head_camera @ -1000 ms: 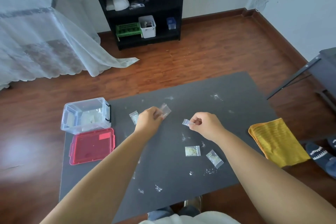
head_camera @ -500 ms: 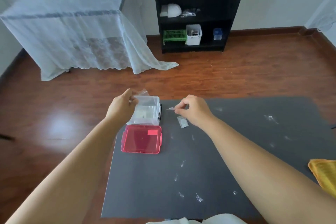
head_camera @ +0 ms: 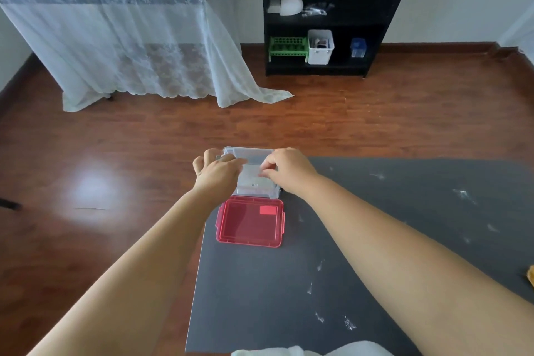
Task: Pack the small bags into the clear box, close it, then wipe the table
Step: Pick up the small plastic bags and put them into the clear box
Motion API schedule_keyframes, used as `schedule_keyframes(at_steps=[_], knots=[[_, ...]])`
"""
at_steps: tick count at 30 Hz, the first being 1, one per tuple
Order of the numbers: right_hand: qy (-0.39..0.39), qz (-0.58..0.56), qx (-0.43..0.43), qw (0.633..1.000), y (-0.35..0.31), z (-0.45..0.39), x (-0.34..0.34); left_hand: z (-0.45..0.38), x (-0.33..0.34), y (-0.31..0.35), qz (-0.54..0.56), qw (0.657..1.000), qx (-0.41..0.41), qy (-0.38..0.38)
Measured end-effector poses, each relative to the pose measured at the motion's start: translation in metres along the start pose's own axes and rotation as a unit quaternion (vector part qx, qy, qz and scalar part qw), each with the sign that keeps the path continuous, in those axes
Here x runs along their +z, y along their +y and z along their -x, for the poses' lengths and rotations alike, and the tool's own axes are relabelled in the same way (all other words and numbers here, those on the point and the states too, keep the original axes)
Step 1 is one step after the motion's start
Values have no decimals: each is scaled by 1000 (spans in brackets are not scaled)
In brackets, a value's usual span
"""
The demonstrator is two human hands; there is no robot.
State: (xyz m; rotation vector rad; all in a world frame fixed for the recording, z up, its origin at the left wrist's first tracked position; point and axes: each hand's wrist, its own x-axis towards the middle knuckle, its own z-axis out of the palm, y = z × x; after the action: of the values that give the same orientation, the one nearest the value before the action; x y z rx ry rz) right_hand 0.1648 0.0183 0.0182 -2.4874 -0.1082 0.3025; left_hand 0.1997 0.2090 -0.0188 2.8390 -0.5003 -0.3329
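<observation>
The clear box (head_camera: 250, 153) stands open at the far left corner of the dark grey table (head_camera: 260, 298). Its red lid (head_camera: 250, 222) lies flat just in front of it. My left hand (head_camera: 218, 169) curls over the box's left rim, thumb inside. My right hand (head_camera: 290, 170) hovers over the box's right side, fingertips pinched on a small clear bag (head_camera: 261, 175). Pale bags (head_camera: 254, 184) show through the box wall. Whether my left hand also holds a bag is hidden.
White specks (head_camera: 462, 193) are scattered over the table's right and near parts. A corner of the yellow cloth (head_camera: 531, 279) shows at the right edge. Beyond the wooden floor stand a black shelf (head_camera: 318, 17) and a lace-covered table (head_camera: 115, 37).
Both hands, each with a small bag, moved from the table's middle to the clear box. My view swung left, so the loose bags and most of the cloth left the frame.
</observation>
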Motion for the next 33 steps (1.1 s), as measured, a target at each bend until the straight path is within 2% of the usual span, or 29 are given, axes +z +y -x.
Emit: schedule_keyframes(at_steps=[3,5,11,14,17,21,29,33], knots=[[-37,39,29,998,1,-6,10,4,-1,-4,5,1000,10,17],[-36,50,29,998,2,-8,13,7,-4,-5,4,999,15,34],[80,-24,9,996,21,11,4,19,-16,17,17,991,65,113],[136,-48,38,989,49,31,-10,21,-18,42,26,986,116,117],[149,-55,109,981,85,58,-22,18,-13,71,53,979,178,85],[119,-60,190,973,121,97,-30,4,7,107,36,972,231,-9],[40,-80,246,965,163,178,-31,-20,56,151,-109,950,250,-153],[-23,-66,285,956,182,217,-35,-27,65,157,-115,944,256,-172]])
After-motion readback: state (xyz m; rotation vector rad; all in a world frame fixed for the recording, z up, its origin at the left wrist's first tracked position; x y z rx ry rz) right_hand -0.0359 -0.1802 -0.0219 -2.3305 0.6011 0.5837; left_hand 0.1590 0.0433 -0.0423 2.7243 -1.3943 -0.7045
